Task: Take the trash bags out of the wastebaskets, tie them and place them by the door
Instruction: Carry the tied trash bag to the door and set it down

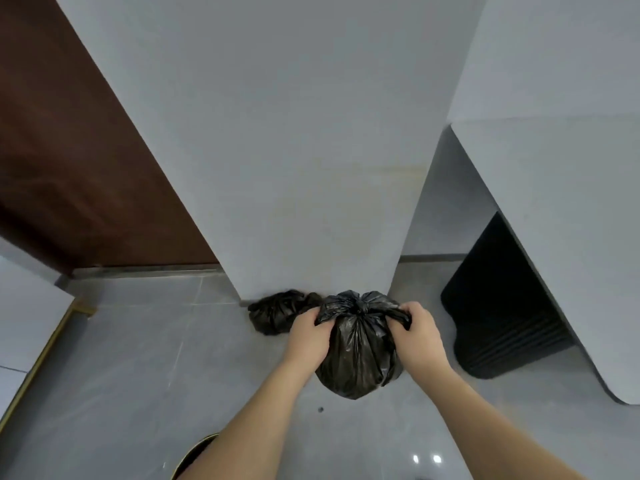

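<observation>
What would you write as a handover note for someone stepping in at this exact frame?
Left hand: grip shut on one tail of the knot of the black plastic trash bag.
Right hand: grip shut on the other tail, pulling outward.
The bag hangs between both hands above the grey tiled floor; its knot looks formed.
A second crumpled black bag already lies on the floor at the foot of the white wall, right of the brown wooden door.
A round dark wastebasket rim shows at the bottom edge.
Left: finish tightening, set this bag beside the other.
</observation>
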Demonstrator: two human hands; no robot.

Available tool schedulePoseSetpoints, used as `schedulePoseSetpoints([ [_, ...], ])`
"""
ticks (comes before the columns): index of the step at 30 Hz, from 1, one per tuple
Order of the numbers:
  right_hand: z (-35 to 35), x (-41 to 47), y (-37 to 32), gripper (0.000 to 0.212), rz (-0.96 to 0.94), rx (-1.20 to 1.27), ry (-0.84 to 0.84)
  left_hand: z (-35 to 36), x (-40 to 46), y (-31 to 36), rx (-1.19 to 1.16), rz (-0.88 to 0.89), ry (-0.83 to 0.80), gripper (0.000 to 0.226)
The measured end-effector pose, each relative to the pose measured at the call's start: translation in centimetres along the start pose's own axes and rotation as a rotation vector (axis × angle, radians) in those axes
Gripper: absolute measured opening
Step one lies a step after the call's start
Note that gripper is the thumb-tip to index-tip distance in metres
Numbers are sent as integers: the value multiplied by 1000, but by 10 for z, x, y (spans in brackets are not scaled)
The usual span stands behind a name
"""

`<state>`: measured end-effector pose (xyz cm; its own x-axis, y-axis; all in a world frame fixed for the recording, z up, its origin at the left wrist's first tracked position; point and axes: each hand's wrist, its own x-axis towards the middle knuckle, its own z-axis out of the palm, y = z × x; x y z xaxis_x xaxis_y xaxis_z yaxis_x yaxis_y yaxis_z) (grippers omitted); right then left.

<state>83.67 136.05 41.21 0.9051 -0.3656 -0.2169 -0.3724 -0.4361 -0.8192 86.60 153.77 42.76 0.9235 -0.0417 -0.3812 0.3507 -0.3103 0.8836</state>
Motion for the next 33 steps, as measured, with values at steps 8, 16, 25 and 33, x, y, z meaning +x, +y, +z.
schedulePoseSetpoints([
  [8,138,183,280,3,69,-14,21,163,218,-252,-189,-105,-8,13],
  [16,230,331,425,5,-42,-20,132,250,381,-381,-239,31,61,14],
  [25,277,393,444,18,-55,4,64,266,447,-427,-196,53,163,19],
  [33,279,393,453,41,-44,-25,64,264,457,-436,-104,88,189,20],
])
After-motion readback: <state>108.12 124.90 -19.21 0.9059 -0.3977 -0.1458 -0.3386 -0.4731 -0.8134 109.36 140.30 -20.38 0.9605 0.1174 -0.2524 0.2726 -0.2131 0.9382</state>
